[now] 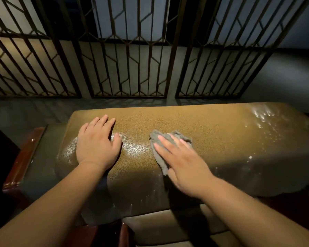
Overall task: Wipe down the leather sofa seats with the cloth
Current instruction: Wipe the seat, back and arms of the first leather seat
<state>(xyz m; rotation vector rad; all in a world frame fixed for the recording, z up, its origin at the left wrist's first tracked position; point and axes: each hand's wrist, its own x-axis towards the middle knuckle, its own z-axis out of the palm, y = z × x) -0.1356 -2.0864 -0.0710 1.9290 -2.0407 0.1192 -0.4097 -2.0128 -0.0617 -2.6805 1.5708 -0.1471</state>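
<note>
A brown leather sofa cushion (212, 132) fills the middle of the head view, its far right corner speckled with pale dust or wet streaks. A crumpled grey cloth (156, 139) lies on the cushion near its centre. My right hand (182, 163) presses flat on the cloth with straight fingers. My left hand (96, 141) rests flat on the leather to the left, fingers spread, holding nothing.
A dark metal window grille (132, 65) stands behind the sofa. A reddish wooden armrest (23, 157) runs along the left side. Another leather seat cushion (168, 227) shows at the bottom, below my arms. The surroundings are dim.
</note>
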